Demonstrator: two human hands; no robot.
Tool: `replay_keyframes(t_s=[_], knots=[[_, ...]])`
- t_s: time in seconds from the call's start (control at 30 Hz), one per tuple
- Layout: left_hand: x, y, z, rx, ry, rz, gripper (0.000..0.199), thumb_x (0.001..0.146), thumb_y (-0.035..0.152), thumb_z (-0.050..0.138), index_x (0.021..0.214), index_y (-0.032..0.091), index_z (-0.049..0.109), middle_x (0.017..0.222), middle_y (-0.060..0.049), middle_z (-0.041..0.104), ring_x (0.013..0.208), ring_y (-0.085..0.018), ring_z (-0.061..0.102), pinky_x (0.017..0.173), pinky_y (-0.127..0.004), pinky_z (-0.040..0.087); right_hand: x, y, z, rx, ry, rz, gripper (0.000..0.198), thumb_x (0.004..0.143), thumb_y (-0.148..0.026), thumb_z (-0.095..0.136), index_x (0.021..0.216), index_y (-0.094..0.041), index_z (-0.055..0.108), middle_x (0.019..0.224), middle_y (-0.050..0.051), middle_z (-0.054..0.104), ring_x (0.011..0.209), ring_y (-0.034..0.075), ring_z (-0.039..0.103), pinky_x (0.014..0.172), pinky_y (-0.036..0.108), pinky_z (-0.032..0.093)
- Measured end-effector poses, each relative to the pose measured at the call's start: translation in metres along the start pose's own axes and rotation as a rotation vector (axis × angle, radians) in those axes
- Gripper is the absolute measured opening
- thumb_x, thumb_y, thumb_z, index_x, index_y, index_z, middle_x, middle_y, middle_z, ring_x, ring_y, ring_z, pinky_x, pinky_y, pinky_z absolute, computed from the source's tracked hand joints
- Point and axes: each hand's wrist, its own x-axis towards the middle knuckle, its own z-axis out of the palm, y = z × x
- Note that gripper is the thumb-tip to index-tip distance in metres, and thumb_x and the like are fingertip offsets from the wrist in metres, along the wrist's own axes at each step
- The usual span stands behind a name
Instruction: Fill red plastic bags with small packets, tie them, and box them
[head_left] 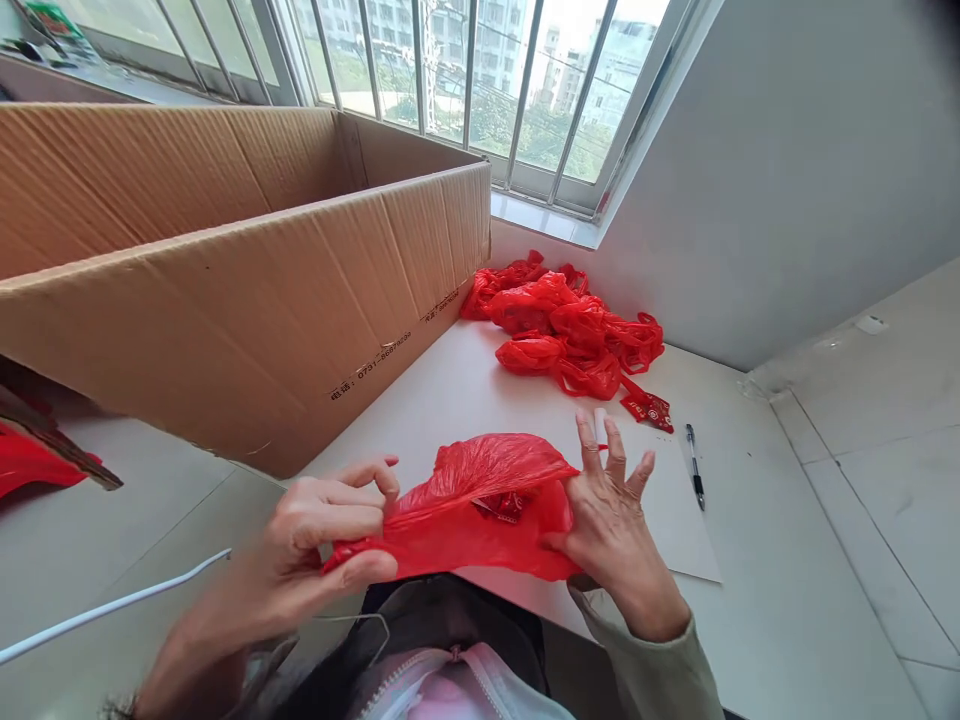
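A thin red plastic bag [465,545] is stretched between my two hands above the white table, its mouth facing me. My left hand [330,530] pinches the bag's left end between thumb and fingers. At the other end, my right hand [615,520] grips the bag's edge low down by the thumb, while several of its fingers spread upward. Through the mouth a small dark-red printed packet [506,507] shows inside; the bag covers part of it.
A large cardboard box [247,330] stands on the left. Several crumpled red bags [562,320] lie by the wall, with a printed red packet [649,410] beside them. A pen [696,468] rests right of a white sheet [679,540]. A barred window [480,90] is behind.
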Motion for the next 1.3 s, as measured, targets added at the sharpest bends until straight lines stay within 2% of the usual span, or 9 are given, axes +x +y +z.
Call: replay_keyframes(t_s=[0.23,0.37,0.47,0.6,0.77,0.9,1.03,1.17,1.3], knots=[[0.020,0.042,0.016,0.709,0.430,-0.152,0.019,0.093,0.033,0.056,0.103,0.018,0.061,0.098,-0.009,0.058,0.093,-0.027,0.051,0.087,-0.041,0.042,-0.009,-0.012,-0.003,0.009,0.025,-0.118,0.055,0.067,-0.030,0.074,0.119,-0.023,0.059,0.161,0.011,0.004,0.144,0.046,-0.002,0.104,0.075,0.006],[0.048,0.051,0.060,0.642,0.055,0.221,0.021,0.094,0.013,0.044,0.098,0.019,0.064,0.097,-0.006,0.063,0.098,-0.023,0.055,0.100,-0.038,0.041,-0.010,-0.025,0.006,-0.008,0.148,-0.251,0.057,0.076,-0.024,0.064,0.131,-0.027,0.050,0.160,0.012,0.013,0.145,0.042,0.004,0.106,0.073,0.006],[0.048,0.016,0.087,0.644,-0.130,-0.048,0.020,0.089,0.005,0.048,0.086,0.017,0.063,0.094,-0.009,0.064,0.109,-0.029,0.056,0.100,-0.046,0.045,-0.013,-0.021,0.008,-0.001,0.162,-0.235,0.052,0.072,-0.028,0.069,0.122,-0.026,0.056,0.159,0.012,0.015,0.145,0.042,0.004,0.106,0.073,0.001],[0.017,-0.032,0.084,0.555,-0.081,-0.339,0.017,0.076,0.009,0.069,0.064,0.017,0.061,0.094,-0.010,0.064,0.128,-0.046,0.041,0.103,-0.079,0.011,-0.019,0.004,0.007,-0.034,0.088,-0.089,0.059,0.059,-0.037,0.082,0.112,-0.026,0.061,0.159,0.012,0.013,0.144,0.046,0.001,0.102,0.076,0.001],[-0.013,-0.036,0.057,0.454,0.067,-0.330,0.033,0.080,0.023,0.074,0.052,0.017,0.057,0.072,-0.003,0.055,0.138,-0.048,0.020,0.099,-0.077,-0.017,-0.028,0.043,0.013,-0.120,0.078,0.069,0.059,0.061,-0.038,0.080,0.116,-0.027,0.063,0.159,0.015,0.011,0.140,0.052,0.005,0.088,0.085,0.009],[-0.011,-0.023,0.059,0.441,-0.029,-0.361,0.026,0.085,0.020,0.066,0.060,0.018,0.064,0.089,-0.006,0.061,0.141,-0.043,0.017,0.104,-0.077,-0.008,-0.033,0.051,0.015,-0.147,0.223,-0.027,0.038,0.072,-0.028,0.070,0.109,-0.023,0.066,0.151,0.020,0.029,0.137,0.054,0.016,0.084,0.087,0.012],[-0.013,-0.019,0.067,0.454,-0.142,-0.412,0.023,0.080,0.009,0.063,0.060,0.017,0.061,0.110,-0.009,0.061,0.143,-0.041,0.012,0.108,-0.075,0.002,-0.032,0.011,-0.002,-0.035,0.381,-0.180,0.027,0.087,-0.018,0.054,0.108,-0.026,0.067,0.144,0.012,0.044,0.139,0.042,0.025,0.100,0.076,0.019],[-0.018,-0.020,0.072,0.420,-0.178,-0.427,0.015,0.072,0.008,0.070,0.080,0.020,0.066,0.126,-0.010,0.056,0.144,-0.041,0.007,0.109,-0.074,0.002,-0.019,-0.039,0.000,0.088,0.308,-0.279,0.022,0.091,-0.016,0.051,0.103,-0.023,0.068,0.132,0.007,0.057,0.134,0.028,0.038,0.113,0.057,0.022],[-0.017,-0.028,0.073,0.407,-0.162,-0.450,0.029,0.066,0.014,0.080,0.090,0.020,0.064,0.115,-0.012,0.061,0.144,-0.042,0.008,0.107,-0.076,0.005,-0.008,-0.032,0.024,-0.033,0.182,-0.105,0.019,0.081,-0.032,0.068,0.071,-0.016,0.064,0.140,0.014,0.050,0.139,0.039,0.029,0.110,0.069,0.005]])
